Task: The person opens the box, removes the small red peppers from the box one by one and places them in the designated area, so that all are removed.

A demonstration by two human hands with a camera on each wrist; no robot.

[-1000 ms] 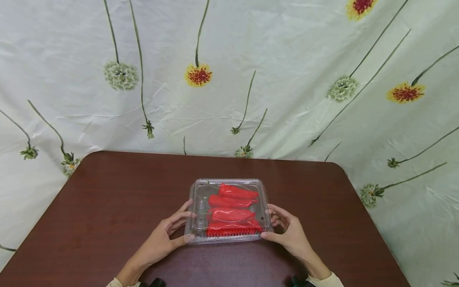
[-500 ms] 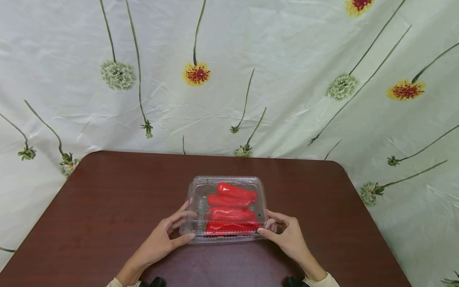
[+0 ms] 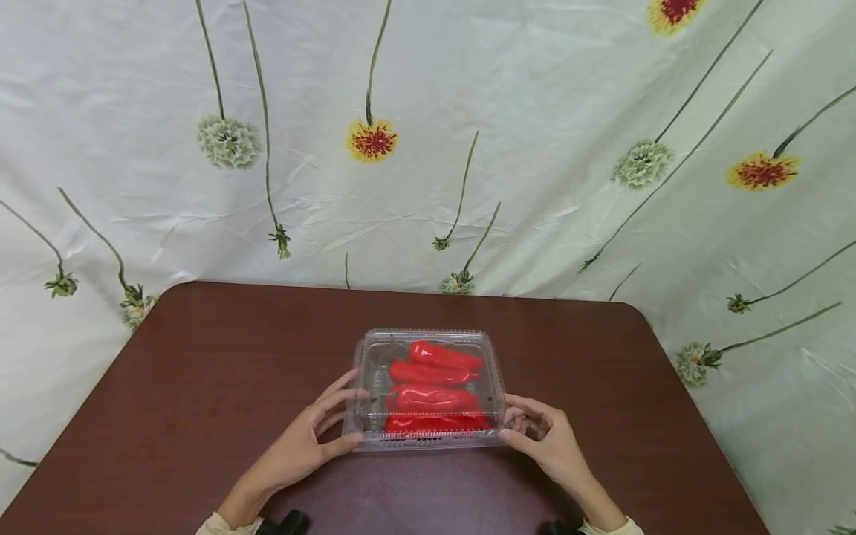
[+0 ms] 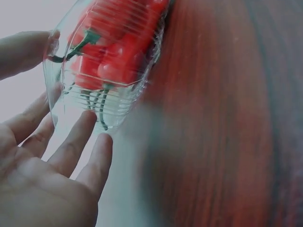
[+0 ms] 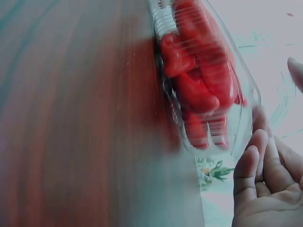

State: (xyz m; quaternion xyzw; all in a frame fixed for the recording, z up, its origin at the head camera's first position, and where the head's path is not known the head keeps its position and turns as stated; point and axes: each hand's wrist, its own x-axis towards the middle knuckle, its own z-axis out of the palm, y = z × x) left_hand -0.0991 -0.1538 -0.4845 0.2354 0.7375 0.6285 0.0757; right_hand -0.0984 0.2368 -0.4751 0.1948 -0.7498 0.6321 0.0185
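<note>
A clear plastic clamshell box (image 3: 374, 371) with its lid closed stands on the brown table, in the middle of the head view. Several long red peppers (image 3: 435, 400) lie inside it, and green stems (image 4: 87, 40) show through its side in the left wrist view. My left hand (image 3: 301, 442) lies along the box's left side, thumb at the front corner, fingers fairly straight against the wall. Beside the right side is my right hand (image 3: 551, 446), fingers loosely bent near the edge. Its thumb (image 5: 297, 72) stands apart from the box in the right wrist view.
The dark brown table (image 3: 234, 357) has rounded far corners. Behind and to its sides hangs a pale cloth (image 3: 521, 148) printed with flowers. A black strap (image 3: 293, 522) shows at the left wrist.
My right hand has shifted slightly right, and its thumb has slid off the lid to the corner. My left hand has hardly moved. The box has stayed about where it was.
</note>
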